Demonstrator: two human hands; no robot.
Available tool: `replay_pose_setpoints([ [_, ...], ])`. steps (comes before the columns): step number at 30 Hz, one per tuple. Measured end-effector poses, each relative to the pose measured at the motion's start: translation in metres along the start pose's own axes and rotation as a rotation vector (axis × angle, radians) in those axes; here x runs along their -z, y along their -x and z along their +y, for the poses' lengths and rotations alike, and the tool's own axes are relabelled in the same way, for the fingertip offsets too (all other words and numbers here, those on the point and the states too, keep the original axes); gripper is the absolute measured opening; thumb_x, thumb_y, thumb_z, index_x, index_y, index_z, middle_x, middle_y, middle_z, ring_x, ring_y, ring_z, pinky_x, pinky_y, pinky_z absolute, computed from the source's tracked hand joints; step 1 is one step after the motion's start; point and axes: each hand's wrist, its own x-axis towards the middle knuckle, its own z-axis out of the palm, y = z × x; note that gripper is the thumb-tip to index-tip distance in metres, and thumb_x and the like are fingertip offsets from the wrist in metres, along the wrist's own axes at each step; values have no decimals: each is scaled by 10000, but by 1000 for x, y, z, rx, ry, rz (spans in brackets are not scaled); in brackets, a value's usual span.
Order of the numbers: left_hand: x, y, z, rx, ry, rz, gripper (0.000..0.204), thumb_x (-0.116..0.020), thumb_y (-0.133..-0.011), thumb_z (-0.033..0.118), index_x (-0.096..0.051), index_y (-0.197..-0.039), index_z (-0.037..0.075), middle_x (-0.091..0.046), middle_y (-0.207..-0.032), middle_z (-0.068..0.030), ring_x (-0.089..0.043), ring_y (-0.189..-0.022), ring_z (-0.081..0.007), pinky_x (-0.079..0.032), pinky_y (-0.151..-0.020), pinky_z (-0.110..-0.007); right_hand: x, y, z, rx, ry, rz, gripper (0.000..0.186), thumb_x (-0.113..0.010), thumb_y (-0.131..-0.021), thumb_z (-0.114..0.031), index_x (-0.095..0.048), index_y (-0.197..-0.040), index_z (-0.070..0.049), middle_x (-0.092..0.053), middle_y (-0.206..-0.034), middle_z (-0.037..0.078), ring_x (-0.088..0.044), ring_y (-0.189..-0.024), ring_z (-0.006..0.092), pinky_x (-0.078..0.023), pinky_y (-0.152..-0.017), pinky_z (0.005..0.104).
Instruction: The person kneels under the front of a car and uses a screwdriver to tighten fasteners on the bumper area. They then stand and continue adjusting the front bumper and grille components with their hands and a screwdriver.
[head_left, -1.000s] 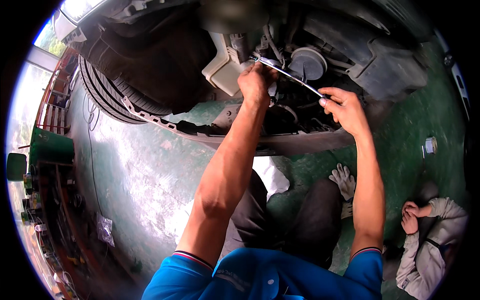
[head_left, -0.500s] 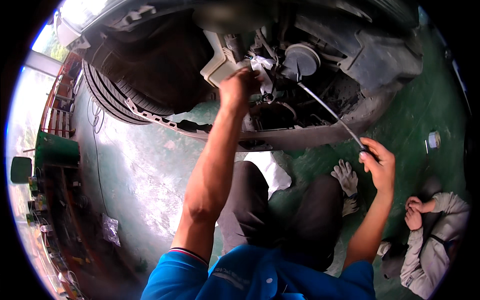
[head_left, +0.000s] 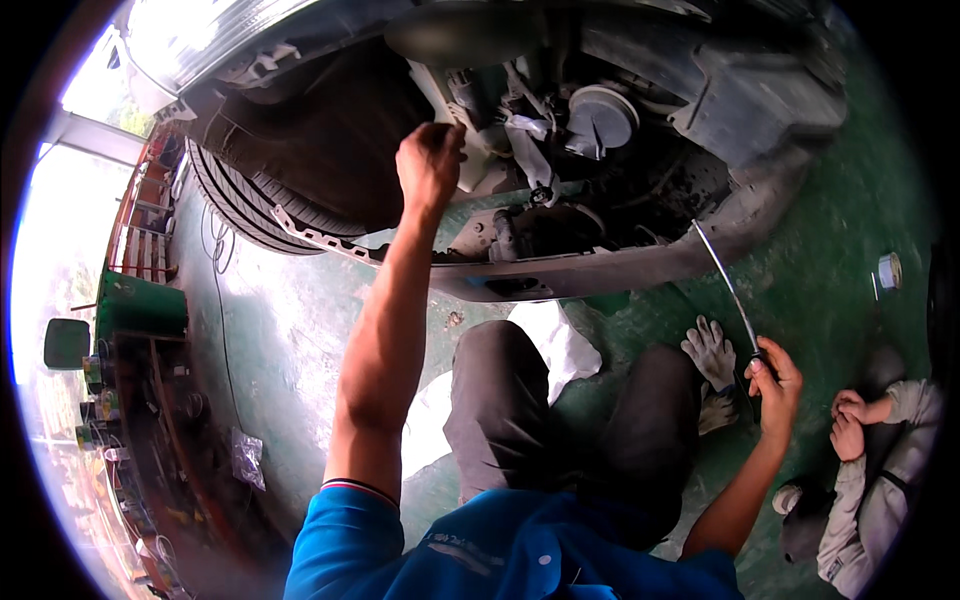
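Observation:
My right hand (head_left: 775, 380) grips the dark handle of a long screwdriver (head_left: 728, 275). Its thin metal shaft points up and left, with the tip over the near rim of the car's bumper (head_left: 600, 275). My left hand (head_left: 430, 165) is raised into the car's underside, fingers curled, at the left edge of a cream plastic reservoir (head_left: 478, 168). Whatever those fingers hold, if anything, is hidden. Right of the reservoir hangs a part wrapped in white (head_left: 530, 150), beside a round black cap (head_left: 602, 118).
A tyre (head_left: 255, 200) stands at the left. Grey gloves (head_left: 710, 355) lie by my right knee, and a white sheet (head_left: 555, 350) lies between my knees. At the right are a tape roll (head_left: 889, 270) and another person's folded hands (head_left: 848, 425). A workbench (head_left: 160, 400) runs along the left.
The screwdriver has come away from beside the round cap, down and to the right. My left hand has shifted left, from near the white-wrapped part to the reservoir's left edge. The view has shifted slightly.

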Motion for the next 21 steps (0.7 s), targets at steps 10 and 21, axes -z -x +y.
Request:
replay_pose_setpoints([
  [10,0,43,14,34,-41,-178,333,-625,-921,224,-632,-1102,-56,-694,-946,-123,-672,-826,-173,-518,-722,-280,48,51,57,-148,-95,126,340,-654,-879,-132,-609,-1189,-1,-609,-766,40,-504,-570,73,-390,-497,214],
  [21,-77,154,69,-360,-356,-326,305,-648,-903,195,-627,-1147,14,-658,-1023,-172,-637,-940,-310,-500,-793,-392,87,86,243,-405,-641,700,242,-613,-921,-267,-640,-1069,-76,-590,-785,0,-535,-663,96,-420,-538,226],
])
